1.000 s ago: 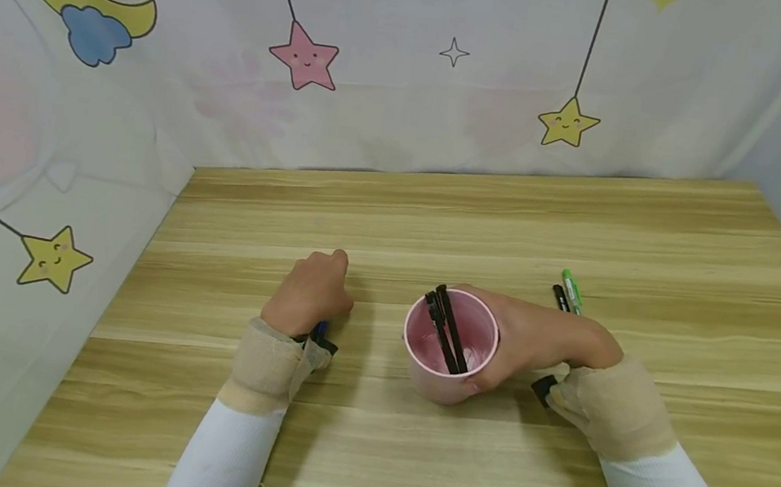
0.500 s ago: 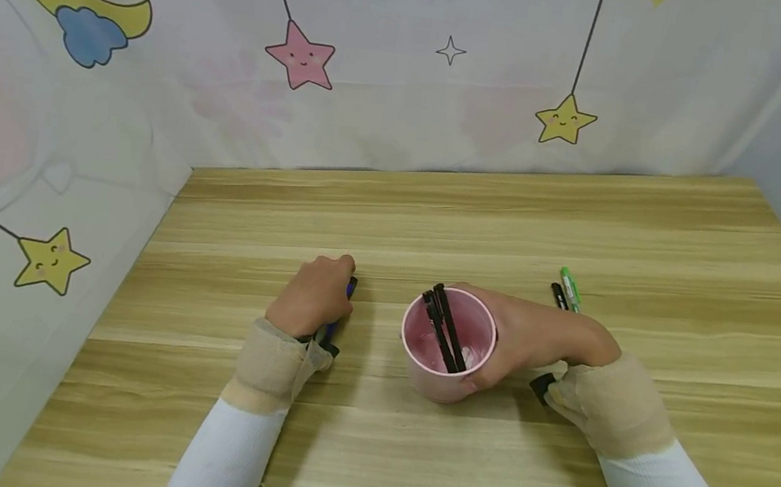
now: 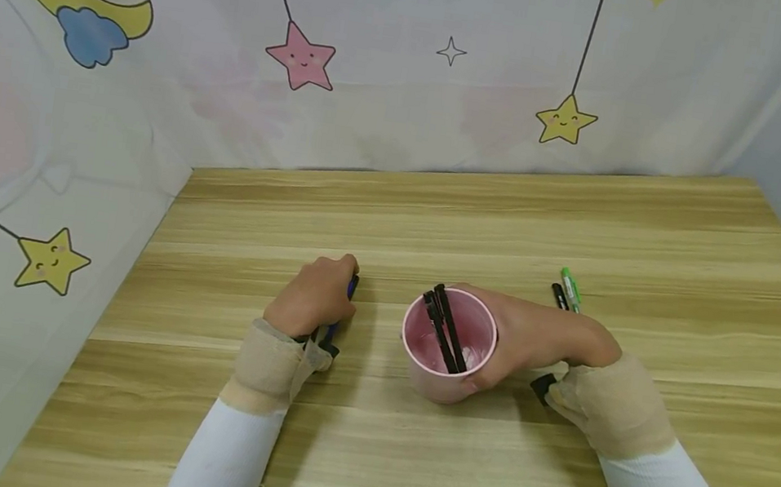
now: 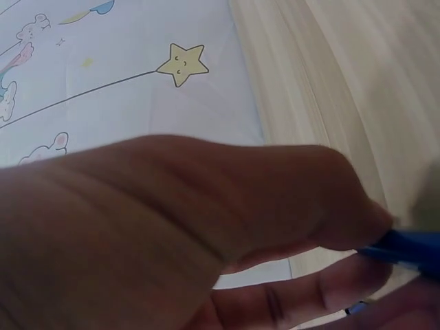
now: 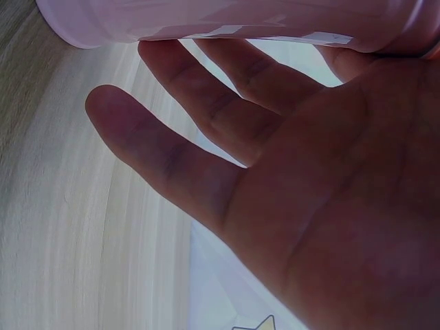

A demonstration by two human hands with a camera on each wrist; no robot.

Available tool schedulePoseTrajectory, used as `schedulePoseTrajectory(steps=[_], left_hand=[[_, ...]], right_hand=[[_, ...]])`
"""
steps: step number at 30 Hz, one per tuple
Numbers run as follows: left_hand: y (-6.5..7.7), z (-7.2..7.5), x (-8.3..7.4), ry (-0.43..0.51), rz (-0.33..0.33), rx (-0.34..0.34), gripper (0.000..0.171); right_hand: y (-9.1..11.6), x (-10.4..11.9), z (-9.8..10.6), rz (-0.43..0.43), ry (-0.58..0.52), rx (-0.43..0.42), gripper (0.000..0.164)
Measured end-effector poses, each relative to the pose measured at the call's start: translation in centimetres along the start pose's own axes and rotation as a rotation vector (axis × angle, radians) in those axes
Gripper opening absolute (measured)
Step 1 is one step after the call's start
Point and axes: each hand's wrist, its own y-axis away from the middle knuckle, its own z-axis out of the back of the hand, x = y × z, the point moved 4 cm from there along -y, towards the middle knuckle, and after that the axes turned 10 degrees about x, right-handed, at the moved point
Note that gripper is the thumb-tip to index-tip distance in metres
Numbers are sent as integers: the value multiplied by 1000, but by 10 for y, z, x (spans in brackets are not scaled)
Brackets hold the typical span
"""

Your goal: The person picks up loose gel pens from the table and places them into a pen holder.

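Observation:
My left hand (image 3: 313,295) pinches a blue pen (image 4: 405,251) between thumb and fingers, left of the cup. Much of that pen is hidden by the hand in the head view. Low in the left wrist view, a small dark tip (image 4: 356,308) shows beside the fingers. A pink cup (image 3: 441,388) stands upright on the table, and my right hand (image 3: 534,332) grips it from the right side. Two black pens (image 3: 446,329) lean inside the cup with their upper ends at the far rim. Fingertips (image 5: 161,51) touch the cup's wall in the right wrist view.
A green-and-white pen (image 3: 571,289) and a black pen (image 3: 560,297) lie side by side beyond the right wrist. The wood-grain table (image 3: 436,233) meets a white cloth (image 3: 393,112) printed with stars at its back. Similar cloth hangs at the left.
My left hand has shifted slightly right, and the blue pen now shows along its thumb side. The right hand and the cup stay in place.

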Motion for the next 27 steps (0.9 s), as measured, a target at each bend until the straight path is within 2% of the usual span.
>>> schedulePoseTrajectory(steps=[9,27], left_hand=[[4,4,-1,52,-22,-35,48],[8,15,-8,79,-55,-128,51]], right_hand=[[0,0,0,13,-17,1,76],[1,3,4,18,-26,16,73]])
